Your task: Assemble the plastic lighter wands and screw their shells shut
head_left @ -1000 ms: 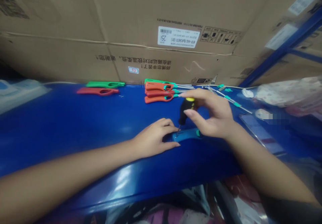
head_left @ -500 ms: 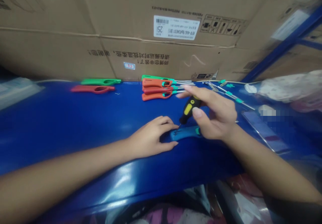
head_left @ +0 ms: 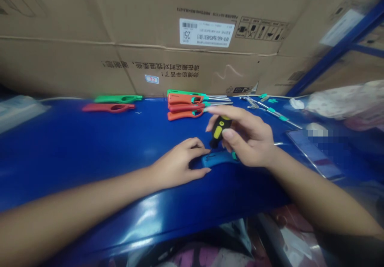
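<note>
A blue long-nosed lighter [head_left: 218, 159] lies flat on the blue table top, its far part hidden under my right hand. My left hand [head_left: 177, 165] rests on the table with thumb and index finger around the lighter's left end. In my right hand [head_left: 253, 141], a short black and yellow screwdriver [head_left: 218, 132] is gripped by its handle and tilted. Its tip points down at the top face of the lighter, close to my left fingertips; exact contact is hard to see.
Several orange, red and green lighters [head_left: 184, 116] are bunched by a cardboard box [head_left: 120, 19]. To the left lie green [head_left: 105, 99] and red [head_left: 99, 107] handle shells. Metal rods with green pieces [head_left: 270, 109], a phone [head_left: 312, 153] and white cloth [head_left: 336, 103] are on the right.
The screwdriver handle has become more upright as my right hand shifted slightly left. My left hand stays at the lighter's end. The whole view has moved a little.
</note>
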A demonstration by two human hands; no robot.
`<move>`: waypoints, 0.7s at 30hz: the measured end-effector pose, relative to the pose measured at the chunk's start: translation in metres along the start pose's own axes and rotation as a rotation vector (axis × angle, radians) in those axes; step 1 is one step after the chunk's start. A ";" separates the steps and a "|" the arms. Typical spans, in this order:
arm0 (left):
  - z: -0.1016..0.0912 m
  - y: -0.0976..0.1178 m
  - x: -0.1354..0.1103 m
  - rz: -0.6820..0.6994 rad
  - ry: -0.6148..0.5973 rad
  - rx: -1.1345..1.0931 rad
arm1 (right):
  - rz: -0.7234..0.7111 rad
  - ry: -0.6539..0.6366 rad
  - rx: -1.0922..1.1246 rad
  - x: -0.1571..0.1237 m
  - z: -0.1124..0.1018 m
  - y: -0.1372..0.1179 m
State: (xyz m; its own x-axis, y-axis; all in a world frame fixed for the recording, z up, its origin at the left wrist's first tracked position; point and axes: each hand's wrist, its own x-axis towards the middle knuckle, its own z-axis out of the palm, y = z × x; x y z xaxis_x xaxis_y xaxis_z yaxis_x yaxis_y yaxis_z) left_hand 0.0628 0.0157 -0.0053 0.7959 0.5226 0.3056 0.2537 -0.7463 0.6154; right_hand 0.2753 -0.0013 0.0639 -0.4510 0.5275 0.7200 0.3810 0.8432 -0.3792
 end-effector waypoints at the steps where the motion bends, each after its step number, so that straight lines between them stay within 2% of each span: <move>1: 0.000 0.000 0.000 0.003 0.002 0.006 | -0.015 0.053 -0.025 0.000 0.000 0.002; 3: 0.001 -0.001 -0.001 0.013 0.004 0.019 | -0.098 0.175 -0.132 0.000 0.000 0.007; 5: 0.000 0.000 0.000 0.016 0.001 0.021 | -0.146 0.210 -0.200 0.001 -0.001 0.009; 7: -0.001 0.001 0.000 0.011 -0.013 0.009 | -0.058 0.118 -0.128 0.001 -0.002 0.009; 9: -0.002 0.001 0.000 0.005 -0.021 -0.003 | 0.097 -0.015 0.043 0.001 -0.002 0.008; 11: -0.002 0.001 0.000 0.000 -0.022 -0.002 | 0.170 -0.071 0.169 0.001 -0.002 0.009; 13: -0.001 0.001 -0.001 0.000 -0.018 0.005 | 0.102 0.004 0.128 0.001 -0.002 0.012; 15: -0.001 0.000 -0.001 0.005 -0.017 0.014 | -0.024 0.111 -0.012 0.002 -0.004 0.014; 17: 0.000 0.000 -0.001 0.005 -0.024 0.012 | -0.076 0.110 -0.073 0.002 -0.006 0.012; 21: 0.000 -0.001 -0.001 0.003 -0.032 -0.007 | 0.127 -0.049 0.111 0.002 -0.008 0.003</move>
State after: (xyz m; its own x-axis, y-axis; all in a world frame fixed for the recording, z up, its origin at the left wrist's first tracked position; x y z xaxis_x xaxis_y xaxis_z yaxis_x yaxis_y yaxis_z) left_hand 0.0614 0.0156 -0.0057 0.8136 0.5073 0.2841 0.2478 -0.7445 0.6199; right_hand 0.2821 0.0010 0.0691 -0.4448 0.6330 0.6336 0.3474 0.7740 -0.5293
